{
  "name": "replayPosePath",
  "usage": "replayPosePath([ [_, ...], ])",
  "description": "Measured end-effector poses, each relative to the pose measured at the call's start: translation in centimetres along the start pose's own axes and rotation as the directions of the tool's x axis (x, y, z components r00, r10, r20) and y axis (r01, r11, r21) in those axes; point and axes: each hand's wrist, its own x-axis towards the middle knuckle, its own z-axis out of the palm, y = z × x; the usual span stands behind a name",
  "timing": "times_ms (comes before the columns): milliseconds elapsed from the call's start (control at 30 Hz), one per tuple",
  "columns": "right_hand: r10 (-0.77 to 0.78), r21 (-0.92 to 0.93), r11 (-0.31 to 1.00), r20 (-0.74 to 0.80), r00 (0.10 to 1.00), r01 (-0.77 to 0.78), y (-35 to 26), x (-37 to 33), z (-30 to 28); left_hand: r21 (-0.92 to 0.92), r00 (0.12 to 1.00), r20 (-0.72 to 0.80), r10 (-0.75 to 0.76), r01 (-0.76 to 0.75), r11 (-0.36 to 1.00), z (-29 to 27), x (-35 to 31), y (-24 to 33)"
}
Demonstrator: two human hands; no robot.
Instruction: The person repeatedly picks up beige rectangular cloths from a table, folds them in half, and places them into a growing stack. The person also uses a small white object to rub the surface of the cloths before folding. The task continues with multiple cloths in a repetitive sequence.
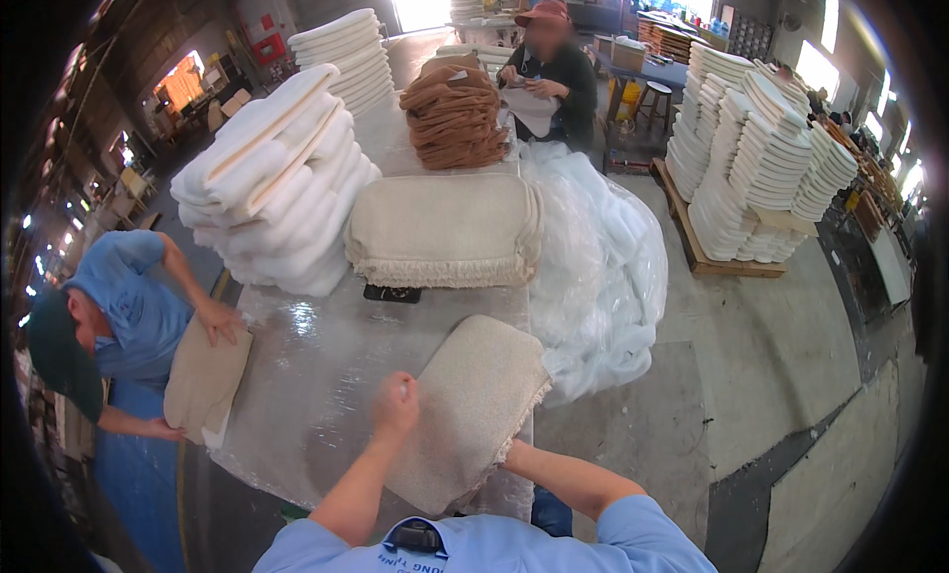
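In front of me a beige woven cushion (pixel 465 405) lies slantwise on the plastic-covered table (pixel 297 346), its frayed edge toward the right. My left hand (pixel 396 405) is at its left side, slightly blurred, with the fingers curled into a fist; what they may hold is hidden. At the frayed edge, my right hand (pixel 511 456) goes in beneath or inside the cover, so its fingers are out of sight. Beyond them sits a pile of beige fringed covers (pixel 445 227), with a flat black object (pixel 392 293) at its near edge.
At left, a co-worker (pixel 133 286) holds another beige cushion (pixel 208 380). White padding (pixel 277 177) is stacked at the far left, brown covers (pixel 452 118) farther back. A second co-worker (pixel 549 74) handles cloth there. Plastic-wrapped white filling (pixel 603 276) bulges along the right edge; pallet stacks (pixel 751 158) stand beyond.
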Motion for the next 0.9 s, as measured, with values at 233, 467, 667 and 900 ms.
replayPosePath([
  [233,-0.021,-0.008,1.000,-0.025,0.999,0.021,-0.1,-0.5,0.4,0.165,0.965,0.229,-0.128,0.091,0.982,2.7,0.6,-4.7],
  [467,-0.022,-0.023,1.000,-0.056,0.998,0.021,0.1,-0.9,0.5,0.148,0.961,0.242,-0.135,0.100,0.984,2.8,0.6,-4.9],
  [667,-0.049,-0.032,0.998,-0.128,0.991,0.045,0.0,-1.8,1.0,0.169,0.967,0.221,-0.130,0.094,0.981,2.8,0.5,-4.7],
  [900,-0.093,-0.095,0.993,-0.244,0.965,0.072,-1.4,-5.9,1.2,0.150,0.974,0.199,-0.106,0.077,0.986,3.3,0.6,-5.0],
])
